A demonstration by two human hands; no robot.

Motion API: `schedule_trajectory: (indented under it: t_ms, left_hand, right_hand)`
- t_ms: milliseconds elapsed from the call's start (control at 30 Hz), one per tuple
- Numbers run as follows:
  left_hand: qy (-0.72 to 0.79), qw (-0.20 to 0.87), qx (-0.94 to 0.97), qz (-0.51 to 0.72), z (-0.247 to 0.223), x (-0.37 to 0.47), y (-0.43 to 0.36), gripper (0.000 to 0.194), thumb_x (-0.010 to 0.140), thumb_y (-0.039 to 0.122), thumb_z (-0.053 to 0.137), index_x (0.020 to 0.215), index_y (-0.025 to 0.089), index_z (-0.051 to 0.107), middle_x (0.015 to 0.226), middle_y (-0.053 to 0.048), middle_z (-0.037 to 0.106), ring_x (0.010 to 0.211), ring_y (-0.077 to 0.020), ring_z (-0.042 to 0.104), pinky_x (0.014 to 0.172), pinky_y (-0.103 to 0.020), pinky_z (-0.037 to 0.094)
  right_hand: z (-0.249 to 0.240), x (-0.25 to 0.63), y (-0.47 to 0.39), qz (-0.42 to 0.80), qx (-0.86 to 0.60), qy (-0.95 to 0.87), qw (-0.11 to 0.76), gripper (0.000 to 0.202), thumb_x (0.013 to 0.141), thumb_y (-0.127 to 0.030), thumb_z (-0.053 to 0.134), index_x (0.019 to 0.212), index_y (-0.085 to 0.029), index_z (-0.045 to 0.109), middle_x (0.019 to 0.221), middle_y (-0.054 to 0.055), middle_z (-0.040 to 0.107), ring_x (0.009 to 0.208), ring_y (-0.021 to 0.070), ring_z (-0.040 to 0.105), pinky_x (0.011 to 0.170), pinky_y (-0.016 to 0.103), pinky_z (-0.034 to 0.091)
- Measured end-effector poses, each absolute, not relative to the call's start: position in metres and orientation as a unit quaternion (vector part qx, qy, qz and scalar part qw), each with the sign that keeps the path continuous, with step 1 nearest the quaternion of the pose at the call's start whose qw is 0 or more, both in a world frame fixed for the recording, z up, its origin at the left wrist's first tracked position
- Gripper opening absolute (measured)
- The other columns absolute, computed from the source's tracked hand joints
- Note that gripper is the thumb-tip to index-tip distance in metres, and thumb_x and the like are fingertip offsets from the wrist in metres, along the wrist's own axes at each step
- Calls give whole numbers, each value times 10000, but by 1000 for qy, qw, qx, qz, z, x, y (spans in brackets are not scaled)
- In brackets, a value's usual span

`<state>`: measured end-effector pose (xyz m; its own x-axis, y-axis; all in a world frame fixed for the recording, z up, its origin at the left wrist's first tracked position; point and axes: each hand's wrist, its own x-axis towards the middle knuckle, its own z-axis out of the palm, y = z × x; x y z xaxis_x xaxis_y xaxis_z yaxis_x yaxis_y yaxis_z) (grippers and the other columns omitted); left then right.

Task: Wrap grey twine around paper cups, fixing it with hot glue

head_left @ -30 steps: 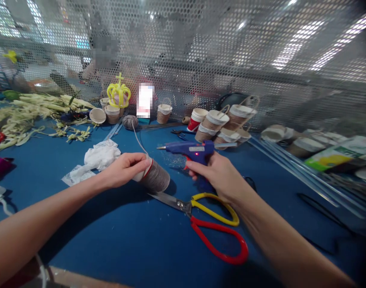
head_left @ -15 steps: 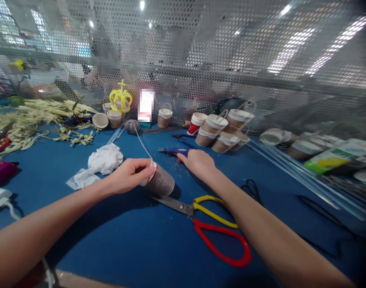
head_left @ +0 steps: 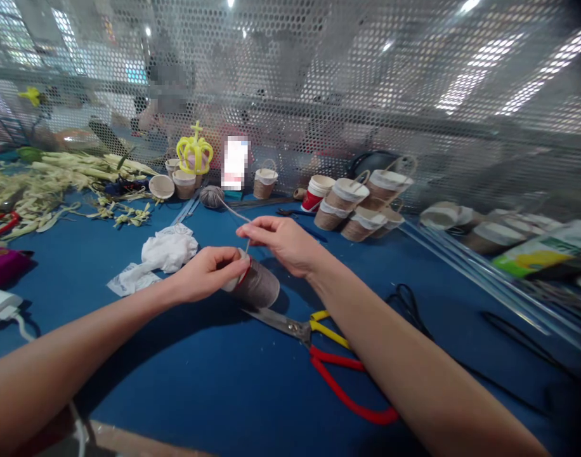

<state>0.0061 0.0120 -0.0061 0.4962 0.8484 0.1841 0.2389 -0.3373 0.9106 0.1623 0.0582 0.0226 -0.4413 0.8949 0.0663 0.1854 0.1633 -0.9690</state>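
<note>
My left hand (head_left: 209, 273) grips the rim of a cup wrapped in grey-brown yarn (head_left: 259, 285), which lies on its side on the blue table. Just above the cup's rim, my right hand (head_left: 278, 241) pinches a strand of yarn (head_left: 234, 212) between thumb and fingers. That strand runs from a grey yarn ball (head_left: 212, 197) down to the cup's rim. Below the cup lie large scissors (head_left: 294, 327) with a yellow and a red handle, partly covered by my right forearm.
White crumpled cloth (head_left: 169, 249) lies left of my hands. Wrapped cups (head_left: 340, 195) are stacked at the back right, near clear rods (head_left: 481, 279). A yellow crown (head_left: 195, 152), a lit phone (head_left: 235, 162) and plant strips (head_left: 71, 165) are at the back.
My right hand has left the blue glue gun and moved left and up to the yarn strand, which is now lifted. My left hand still grips the cup.
</note>
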Motion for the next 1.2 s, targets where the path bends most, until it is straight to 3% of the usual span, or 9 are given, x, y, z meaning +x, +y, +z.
schedule_trajectory:
  t_ms: [167, 400, 767, 1200]
  left_hand:
    - [413, 457, 707, 347, -10, 6, 16, 313, 836, 370, 396, 601, 163, 393, 545, 62, 321, 500, -71, 286, 461, -197, 239]
    - [444, 448, 697, 341, -11, 6, 18, 303, 835, 374, 387, 622, 161, 399, 555, 57, 346, 501, -73, 296, 453, -195, 244]
    - [396, 422, 745, 331, -6, 8, 9, 298, 848, 364, 362, 622, 170, 380, 571, 58, 318, 519, -79, 292, 468, -194, 256]
    - [360, 419, 761, 341, -2, 6, 5, 279, 855, 305, 364, 612, 169, 375, 572, 56, 312, 520, -78, 280, 465, -199, 237]
  right_hand:
    - [33, 176, 43, 447, -408, -688, 401, 217, 701, -371, 624, 677, -156, 610, 630, -7, 596, 563, 86, 494, 520, 215, 378]
    - [33, 181, 35, 371, -439, -695, 431, 217, 722, -357, 611, 678, -144, 616, 585, -11, 575, 509, 77, 457, 478, 211, 360]
    - [28, 178, 42, 333, -428, -718, 435, 209, 738, -342, 589, 654, -151, 603, 602, -4, 581, 533, 91, 478, 517, 227, 383]
    - [19, 178, 45, 376, -427, -712, 412, 211, 725, -349, 587, 635, -158, 579, 600, -3, 575, 549, 100, 489, 555, 250, 403]
